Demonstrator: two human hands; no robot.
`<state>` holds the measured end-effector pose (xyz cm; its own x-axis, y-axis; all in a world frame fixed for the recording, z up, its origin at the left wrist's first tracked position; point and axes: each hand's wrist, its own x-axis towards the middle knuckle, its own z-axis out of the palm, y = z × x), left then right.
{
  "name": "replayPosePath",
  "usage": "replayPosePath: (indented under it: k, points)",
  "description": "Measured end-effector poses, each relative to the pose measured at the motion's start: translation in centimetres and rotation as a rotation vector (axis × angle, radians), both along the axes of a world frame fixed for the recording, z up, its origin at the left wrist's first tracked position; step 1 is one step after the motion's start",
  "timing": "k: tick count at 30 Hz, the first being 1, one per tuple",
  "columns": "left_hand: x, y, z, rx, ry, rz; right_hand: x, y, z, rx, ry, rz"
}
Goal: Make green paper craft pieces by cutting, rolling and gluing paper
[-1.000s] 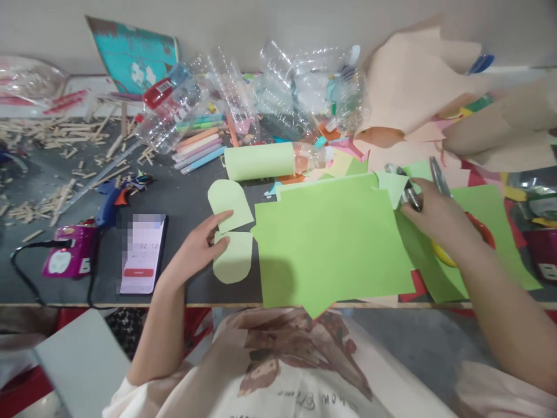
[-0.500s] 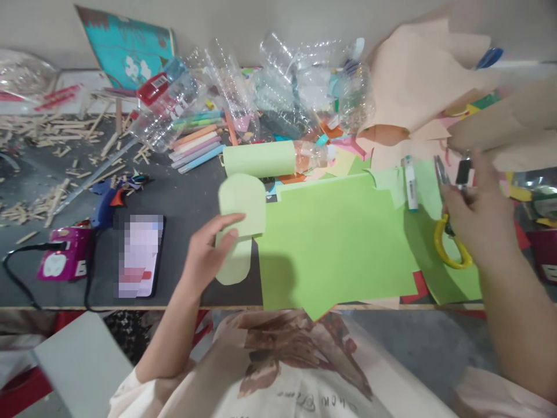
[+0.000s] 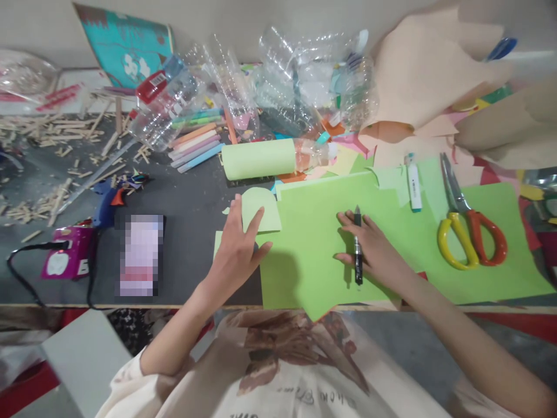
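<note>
Head view: pen [image 3: 358, 249] in right hand [image 3: 378, 247], left hand [image 3: 237, 247] apart.

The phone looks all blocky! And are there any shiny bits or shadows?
Head view: the phone is covered with blurry squares; head view: bright glints speckle the clear bottles; head view: a soft shadow lies on the green paper beside the left hand.

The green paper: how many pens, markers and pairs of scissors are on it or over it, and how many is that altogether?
Pens: 1, the black pen at the right hand
Markers: 1, what looks like a white marker
Scissors: 1 pair of scissors
Total: 3
</note>
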<state>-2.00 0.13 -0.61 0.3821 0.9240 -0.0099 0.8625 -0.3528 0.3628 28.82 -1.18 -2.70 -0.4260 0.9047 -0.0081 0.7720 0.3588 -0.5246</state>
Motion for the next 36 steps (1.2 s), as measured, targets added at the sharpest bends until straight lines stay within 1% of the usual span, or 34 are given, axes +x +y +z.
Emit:
replayPosePath:
  k: [3,6,9,13,18,21,24,27,29,30,32,34,36]
  points:
    - [0.6,0.0,-0.4,-0.011,0.053,-0.118,0.8,-1.0,-0.8,0.071,-0.122,0.034]
    - [1.7,0.1,-0.4,-0.031,0.149,-0.259,1.6,-2.0,-0.9,0.083,-0.171,0.029]
    - [3.1,0.3,-0.3,-0.008,0.213,-0.339,1.8,-2.6,-0.7,0.069,-0.193,0.016]
    - [4.3,0.6,-0.5,0.054,0.247,-0.409,1.8,-2.3,-0.6,0.079,-0.154,0.020]
    - [5.0,0.6,-1.0,0.067,0.266,-0.568,1.3,-0.9,-0.1,0.073,-0.031,-0.028]
    - [5.5,0.7,-1.3,0.105,0.245,-0.583,-0.3,0.8,0.6,0.066,0.063,-0.066]
    - [6.1,1.0,-1.7,0.157,0.194,-0.540,-3.4,3.4,1.3,0.058,0.239,-0.105]
    - [6.6,1.6,-1.9,0.171,0.126,-0.497,-6.6,5.9,1.2,0.016,0.483,-0.199]
    - [6.8,1.9,-1.7,0.170,0.101,-0.493,-7.9,6.8,1.0,-0.010,0.584,-0.258]
    - [6.9,2.1,-1.5,0.167,0.105,-0.494,-8.1,7.0,0.9,-0.014,0.596,-0.264]
    - [6.8,2.1,-0.9,0.147,0.131,-0.500,-7.7,6.8,0.9,0.002,0.521,-0.238]
    - [6.6,1.8,-0.5,0.109,0.153,-0.523,-6.5,6.0,1.1,0.044,0.355,-0.175]
    - [6.4,1.2,-0.4,0.073,0.163,-0.548,-5.1,5.0,1.1,0.088,0.204,-0.100]
